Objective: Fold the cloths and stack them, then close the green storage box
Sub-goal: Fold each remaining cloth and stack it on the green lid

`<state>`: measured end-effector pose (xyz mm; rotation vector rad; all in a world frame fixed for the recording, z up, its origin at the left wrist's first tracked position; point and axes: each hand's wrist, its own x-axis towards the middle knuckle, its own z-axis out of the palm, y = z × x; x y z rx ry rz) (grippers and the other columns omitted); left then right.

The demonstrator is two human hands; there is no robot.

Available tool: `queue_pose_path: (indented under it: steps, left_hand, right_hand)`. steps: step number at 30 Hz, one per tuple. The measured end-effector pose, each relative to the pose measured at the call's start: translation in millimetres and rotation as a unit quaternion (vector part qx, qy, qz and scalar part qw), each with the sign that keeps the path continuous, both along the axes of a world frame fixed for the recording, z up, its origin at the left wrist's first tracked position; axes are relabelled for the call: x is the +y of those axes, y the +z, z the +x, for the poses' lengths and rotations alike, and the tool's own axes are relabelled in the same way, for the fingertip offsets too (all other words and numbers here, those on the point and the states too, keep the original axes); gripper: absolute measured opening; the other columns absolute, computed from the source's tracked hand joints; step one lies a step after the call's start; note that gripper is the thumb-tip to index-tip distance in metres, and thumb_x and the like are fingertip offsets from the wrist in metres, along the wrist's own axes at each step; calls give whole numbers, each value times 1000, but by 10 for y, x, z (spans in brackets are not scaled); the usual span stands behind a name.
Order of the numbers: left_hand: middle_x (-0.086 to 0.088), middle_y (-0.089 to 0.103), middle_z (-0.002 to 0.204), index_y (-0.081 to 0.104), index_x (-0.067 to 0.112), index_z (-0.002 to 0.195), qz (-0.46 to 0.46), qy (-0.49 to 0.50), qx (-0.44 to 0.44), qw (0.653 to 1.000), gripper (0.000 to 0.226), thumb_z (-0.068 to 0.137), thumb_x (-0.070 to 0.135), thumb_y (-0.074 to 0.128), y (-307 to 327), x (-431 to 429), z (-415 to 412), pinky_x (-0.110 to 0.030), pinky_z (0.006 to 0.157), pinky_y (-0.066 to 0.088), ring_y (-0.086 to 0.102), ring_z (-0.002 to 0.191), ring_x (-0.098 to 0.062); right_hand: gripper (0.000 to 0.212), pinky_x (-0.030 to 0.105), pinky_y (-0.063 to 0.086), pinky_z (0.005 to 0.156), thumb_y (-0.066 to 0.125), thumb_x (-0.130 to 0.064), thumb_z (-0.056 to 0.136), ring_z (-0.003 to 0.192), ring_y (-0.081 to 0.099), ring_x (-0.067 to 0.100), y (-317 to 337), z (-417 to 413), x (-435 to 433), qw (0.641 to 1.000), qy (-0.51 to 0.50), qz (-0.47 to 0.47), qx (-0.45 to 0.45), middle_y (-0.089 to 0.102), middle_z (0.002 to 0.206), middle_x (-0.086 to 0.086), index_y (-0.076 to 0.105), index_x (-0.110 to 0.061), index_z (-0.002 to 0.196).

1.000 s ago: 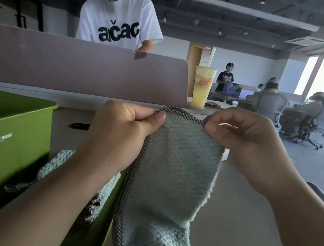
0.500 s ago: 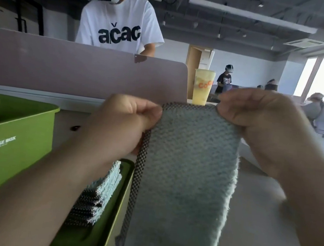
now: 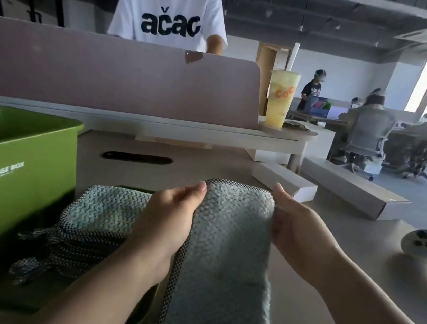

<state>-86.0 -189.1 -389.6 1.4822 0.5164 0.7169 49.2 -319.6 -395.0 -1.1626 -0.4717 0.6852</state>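
A pale blue-green cloth (image 3: 224, 265) with a dark checked border lies folded into a long strip, running from the table's middle toward me. My left hand (image 3: 169, 223) grips its left edge near the far end, and my right hand (image 3: 298, 228) grips its right edge. Left of it sits a stack of folded cloths (image 3: 98, 217) on the green lid (image 3: 12, 301). The green storage box (image 3: 14, 177) stands open at the left, its inside hidden.
A pink desk divider (image 3: 110, 73) runs across the back with a person in a white shirt behind it. A yellow drink cup (image 3: 281, 97) stands on a shelf. White flat boxes (image 3: 285, 182) lie far right. A grey round device (image 3: 422, 244) sits at right.
Both hands have lowered the cloth from up in front of me down toward the table, and the cloth now lies as a folded strip. The view has tipped down.
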Motion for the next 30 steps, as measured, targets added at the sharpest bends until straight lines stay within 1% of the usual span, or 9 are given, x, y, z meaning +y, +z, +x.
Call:
queue_pose_path:
  steps: [3,5,9,14,15,18,22,27,30]
  left_hand:
    - [-7,76,90,76,18,81,-54,-1,-17,998,28,85,42,63,-20,27,3,-49,96,48,70,93,-28]
    - [-2,77,89,77,19,79,-98,-6,-19,995,25,90,34,61,-43,38,11,-45,95,50,71,92,-23]
    - [-5,74,105,74,15,104,-163,-62,0,985,37,83,44,64,-79,56,-8,-43,99,47,69,100,-25]
    - [-12,76,87,72,5,92,-169,-102,34,980,24,89,25,61,-82,-27,-46,-22,55,55,72,67,-21]
    - [-13,76,87,72,4,92,-170,-93,31,981,22,90,22,59,-83,-33,-49,-22,54,55,71,66,-22]
    - [-16,74,96,71,4,99,-198,-70,2,978,26,92,25,57,-93,30,-40,-32,69,56,71,81,-28]
    - [-12,75,95,70,7,104,-271,-88,-12,958,33,93,33,54,-56,54,-47,-32,70,52,70,81,-24]
    - [-7,74,92,69,5,107,-216,-174,64,959,31,90,28,56,-56,17,-88,-28,70,52,68,77,-17]
    - [-13,72,105,67,1,113,-228,-157,46,960,34,93,24,53,-27,38,-92,-31,77,51,67,85,-21]
  right_hand:
    - [39,28,47,66,48,-42,90,67,59,17,6,-85,-19,994,108,-17,26,65,79,6,70,-9,87]
    - [29,22,51,57,50,-27,93,61,63,13,5,-122,-1,996,82,-8,34,67,73,4,68,-7,83]
    - [21,23,53,59,53,-18,93,65,65,14,4,-153,16,1000,17,2,11,68,77,6,66,-2,89]
    - [26,32,55,76,55,-22,93,82,69,20,37,-162,-12,999,-36,29,20,73,94,9,69,-1,99]
    - [27,32,55,78,54,-25,93,84,69,20,43,-152,-17,999,-21,31,22,73,98,9,70,-3,100]
    - [27,26,51,73,53,-25,92,76,65,17,29,-148,-36,998,57,-10,21,71,91,7,72,-7,98]
    - [33,24,54,65,62,-16,79,72,60,19,11,-123,-57,998,44,-40,-8,65,88,12,64,6,104]
    - [21,30,56,70,56,-18,92,71,66,19,35,-96,-54,1000,-17,-8,23,70,83,10,68,-2,93]
    - [32,30,47,73,55,-29,91,72,61,19,57,-92,-77,998,34,-35,46,66,86,8,70,-3,99]
